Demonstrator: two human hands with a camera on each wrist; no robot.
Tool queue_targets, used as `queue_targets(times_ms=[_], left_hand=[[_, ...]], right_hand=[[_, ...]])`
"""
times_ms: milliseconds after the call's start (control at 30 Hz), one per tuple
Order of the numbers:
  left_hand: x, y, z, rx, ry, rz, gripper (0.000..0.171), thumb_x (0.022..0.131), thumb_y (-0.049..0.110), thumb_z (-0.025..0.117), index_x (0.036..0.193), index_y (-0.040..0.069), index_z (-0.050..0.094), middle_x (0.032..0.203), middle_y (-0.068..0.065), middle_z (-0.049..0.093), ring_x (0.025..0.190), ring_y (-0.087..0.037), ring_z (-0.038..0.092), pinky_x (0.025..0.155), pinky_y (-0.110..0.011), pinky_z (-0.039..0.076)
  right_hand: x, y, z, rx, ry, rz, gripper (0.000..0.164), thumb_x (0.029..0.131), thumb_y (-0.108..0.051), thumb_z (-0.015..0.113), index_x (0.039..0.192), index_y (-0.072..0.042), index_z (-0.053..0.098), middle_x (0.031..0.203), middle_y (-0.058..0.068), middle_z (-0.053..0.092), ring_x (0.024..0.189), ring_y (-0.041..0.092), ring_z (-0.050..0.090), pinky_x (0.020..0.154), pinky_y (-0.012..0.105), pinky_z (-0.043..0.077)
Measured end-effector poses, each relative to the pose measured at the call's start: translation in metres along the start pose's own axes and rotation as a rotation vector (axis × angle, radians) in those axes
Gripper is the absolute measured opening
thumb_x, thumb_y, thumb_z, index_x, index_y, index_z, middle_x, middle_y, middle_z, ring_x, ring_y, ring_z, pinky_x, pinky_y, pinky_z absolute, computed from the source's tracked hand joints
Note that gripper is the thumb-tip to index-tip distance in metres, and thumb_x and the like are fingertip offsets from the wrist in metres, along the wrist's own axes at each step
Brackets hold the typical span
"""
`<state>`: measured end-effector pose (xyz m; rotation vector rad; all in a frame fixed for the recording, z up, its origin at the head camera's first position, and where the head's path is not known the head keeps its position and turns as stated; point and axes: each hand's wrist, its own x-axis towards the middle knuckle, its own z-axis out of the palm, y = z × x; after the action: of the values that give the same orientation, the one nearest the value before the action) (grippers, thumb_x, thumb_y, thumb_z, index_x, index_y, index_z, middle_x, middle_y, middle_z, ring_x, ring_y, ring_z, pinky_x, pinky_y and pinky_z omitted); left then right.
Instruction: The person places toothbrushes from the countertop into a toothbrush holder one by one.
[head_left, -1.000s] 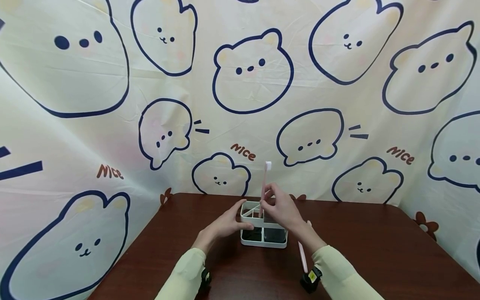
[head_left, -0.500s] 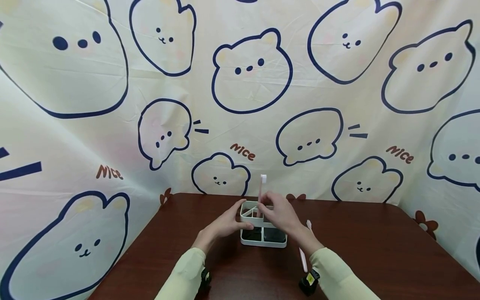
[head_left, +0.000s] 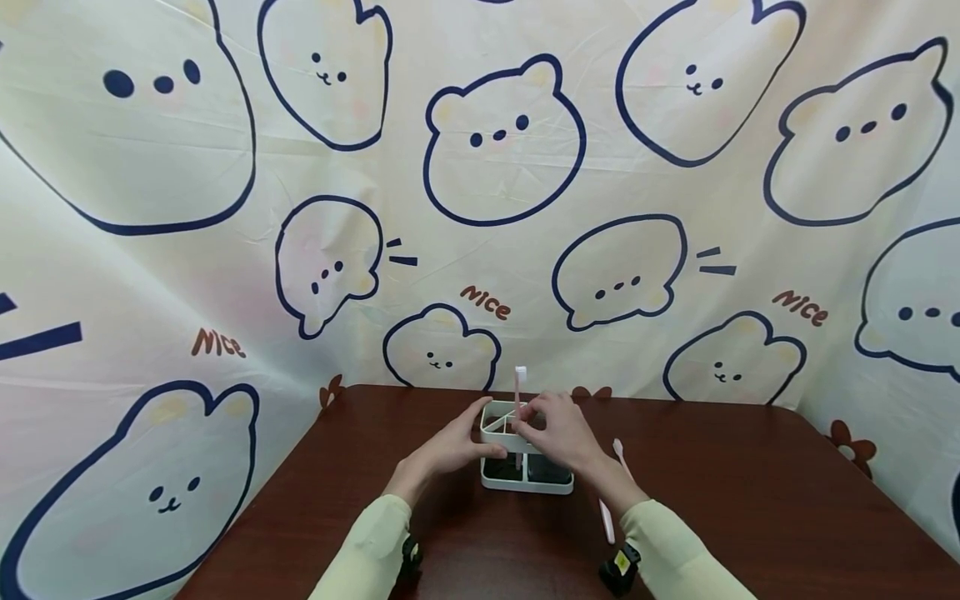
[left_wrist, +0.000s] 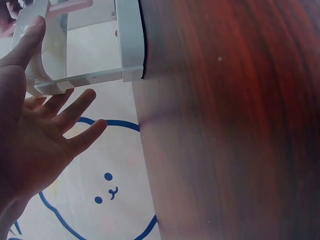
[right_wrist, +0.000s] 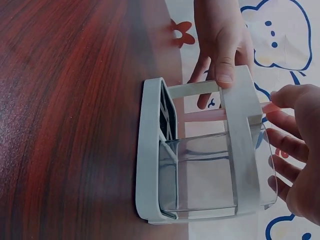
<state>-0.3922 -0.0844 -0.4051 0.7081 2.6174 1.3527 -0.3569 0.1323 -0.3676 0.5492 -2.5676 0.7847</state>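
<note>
A white two-tier toothbrush holder point(head_left: 527, 487) stands on the table in the head view. My left hand point(head_left: 447, 443) holds its upper tier at the left side, thumb on the front and fingers toward the back. Between thumb and index finger, my right hand point(head_left: 558, 429) pinches a pink toothbrush point(head_left: 517, 390) upright, its white bristle head at the top. The brush's handle point(right_wrist: 206, 116) passes down through the upper tier in the right wrist view. A clear cup point(right_wrist: 205, 172) sits in the holder, close to my right hand's other fingers.
A second pink toothbrush point(head_left: 607, 521) lies on the brown table point(head_left: 712, 492), partly hidden under my right forearm. Behind the table hangs a cream cloth point(head_left: 502, 183) printed with cartoon animals. Each wrist wears a black strap-on device point(head_left: 619, 570).
My right hand has moved down and slightly left, lowering the pink toothbrush deeper into the holder; its lower end now shows beneath the upper tier. My left hand stays in place.
</note>
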Motion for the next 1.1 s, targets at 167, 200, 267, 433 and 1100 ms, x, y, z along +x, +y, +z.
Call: queue_targets(times_ms=[167,200,267,433,1100], left_hand=[[-0.0004,0.0000,0.0002,-0.006,-0.008,0.007,0.095,0.084,0.048,0.077,0.157,0.021,0.023,0.154,-0.013,0.039,0.130,-0.027,0.047,0.112,-0.059,0.035],[-0.0007,0.0003,0.0001,-0.006,-0.010,0.009,0.095,0.083,0.048,0.077,0.157,0.021,0.022,0.154,-0.014,0.039,0.131,-0.027,0.047,0.112,-0.059,0.035],[-0.0010,0.0003,-0.0001,-0.008,-0.011,0.008,0.097,0.083,0.050,0.077,0.157,0.020,0.022,0.155,-0.015,0.038,0.131,-0.028,0.046,0.113,-0.059,0.035],[-0.0011,0.0009,-0.0002,-0.006,-0.007,0.005,0.095,0.084,0.047,0.077,0.157,0.020,0.022,0.154,-0.013,0.039,0.132,-0.028,0.046,0.112,-0.059,0.035],[-0.0002,0.0002,-0.0010,-0.021,-0.012,0.025,0.090,0.084,0.045,0.077,0.155,0.023,0.025,0.147,-0.008,0.046,0.124,-0.024,0.051,0.110,-0.055,0.040]], right_hand=[[-0.0028,0.0039,0.0025,-0.021,-0.010,0.009,0.009,0.088,-0.032,0.073,0.084,-0.024,0.075,0.094,-0.004,0.063,0.104,0.024,0.053,0.090,0.047,0.046],[-0.0032,0.0043,0.0026,-0.024,-0.010,0.011,0.008,0.088,-0.031,0.073,0.085,-0.024,0.075,0.095,-0.004,0.063,0.103,0.023,0.052,0.089,0.046,0.046],[-0.0039,0.0048,0.0032,-0.028,-0.010,0.012,0.007,0.088,-0.031,0.073,0.085,-0.024,0.075,0.095,-0.005,0.063,0.098,0.020,0.051,0.085,0.043,0.045],[-0.0052,0.0055,0.0037,-0.031,-0.010,0.001,0.006,0.087,-0.030,0.074,0.085,-0.024,0.075,0.095,-0.005,0.063,0.092,0.017,0.048,0.079,0.036,0.041],[-0.0087,0.0082,0.0036,-0.012,-0.020,-0.024,0.009,0.088,-0.033,0.074,0.090,-0.023,0.075,0.109,0.000,0.064,0.105,0.024,0.050,0.087,0.043,0.045]])
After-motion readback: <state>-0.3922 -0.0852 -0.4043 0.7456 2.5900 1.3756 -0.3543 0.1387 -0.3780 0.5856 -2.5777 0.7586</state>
